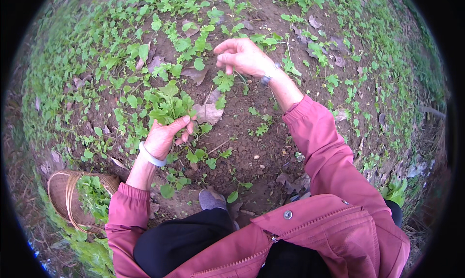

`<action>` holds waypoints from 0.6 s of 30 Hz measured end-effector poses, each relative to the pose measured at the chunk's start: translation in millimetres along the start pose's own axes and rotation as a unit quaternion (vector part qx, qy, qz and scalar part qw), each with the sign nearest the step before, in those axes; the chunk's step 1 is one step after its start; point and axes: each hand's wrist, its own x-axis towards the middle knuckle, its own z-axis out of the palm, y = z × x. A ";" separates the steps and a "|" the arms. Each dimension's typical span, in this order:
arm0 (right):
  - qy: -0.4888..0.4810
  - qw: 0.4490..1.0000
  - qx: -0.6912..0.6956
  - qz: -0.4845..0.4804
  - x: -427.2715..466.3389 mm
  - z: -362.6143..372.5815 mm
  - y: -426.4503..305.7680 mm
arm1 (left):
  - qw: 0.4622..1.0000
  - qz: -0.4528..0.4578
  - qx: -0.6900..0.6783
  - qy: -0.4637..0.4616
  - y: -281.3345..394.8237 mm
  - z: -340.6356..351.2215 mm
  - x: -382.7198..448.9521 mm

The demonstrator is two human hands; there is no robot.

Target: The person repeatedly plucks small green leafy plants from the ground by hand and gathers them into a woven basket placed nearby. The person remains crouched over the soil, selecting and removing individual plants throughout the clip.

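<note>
My left hand (169, 136) is closed around a bunch of leafy green seedlings (170, 103). Their lobed leaves stick up above my thumb and fingers, and the stems are mostly hidden in the palm. Farther forward and to the right, my right hand (238, 56) hovers low over the soil with its fingers loosely bent and apart. Nothing shows between those fingertips. A lobed green seedling (223, 81) lies just below them; whether they touch it is unclear.
A wicker basket (60, 198) holding picked greens (92, 196) stands at the lower left. Dry leaves (209, 113) lie on the brown soil (250, 143) among many growing seedlings (105, 56). My shoe (211, 199) rests at the near edge of the bed.
</note>
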 end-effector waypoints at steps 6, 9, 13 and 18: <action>0.149 0.974 -0.170 0.013 99.2 -14.0 27.1 | 1.000 -0.016 -0.003 0.008 0.6 -1.4 -8.0; 0.225 0.940 -0.256 -0.019 136.0 3.8 41.3 | 1.000 -0.012 -0.003 0.017 -0.5 -2.7 -14.4; 0.254 0.938 -0.228 -0.059 152.0 9.1 57.6 | 0.999 -0.013 -0.004 0.041 -4.8 -3.0 -18.8; 0.322 0.942 -0.007 -0.092 122.4 -10.2 58.0 | 0.999 -0.015 -0.017 0.044 -5.7 -6.0 -17.0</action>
